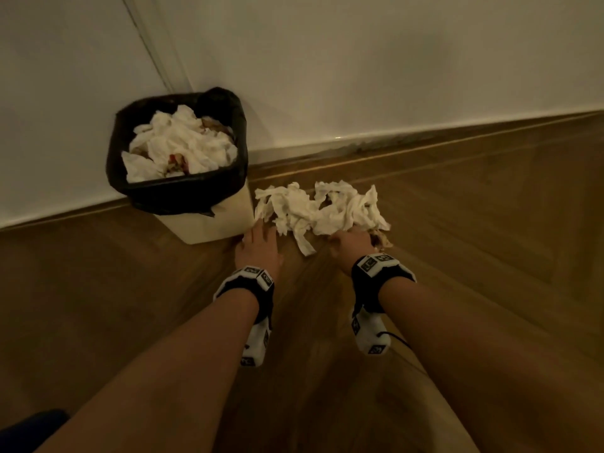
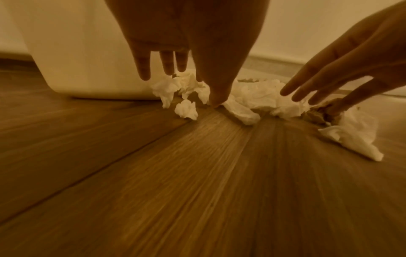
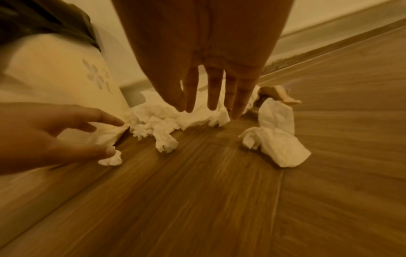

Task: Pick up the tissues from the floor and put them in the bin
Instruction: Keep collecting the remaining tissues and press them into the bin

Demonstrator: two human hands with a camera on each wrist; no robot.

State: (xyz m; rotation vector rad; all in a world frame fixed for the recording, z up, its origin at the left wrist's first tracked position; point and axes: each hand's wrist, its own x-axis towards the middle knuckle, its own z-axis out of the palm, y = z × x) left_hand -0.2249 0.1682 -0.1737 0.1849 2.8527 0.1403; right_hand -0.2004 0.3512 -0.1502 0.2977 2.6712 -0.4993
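Bin (image 1: pixel 209 220) at 10 o'clock, black-lined, already heaped with tissues; floor tissues (image 1: pixel 313 207) at 12 o'clock just beside its base, not yet lifted; left hand (image 1: pixel 258 250) and right hand (image 1: pixel 353 246) at pile's near edge, fingers straight and spread, gripping nothing; roughly half done.

We see bare forearms with no sleeves. Each wrist carries a black band (image 1: pixel 243 286) topped by white blocks printed with black square markings (image 1: pixel 376 261), a white unit hanging beneath (image 1: pixel 369 335), and a thin black cable (image 1: pixel 397 338) on the right one.
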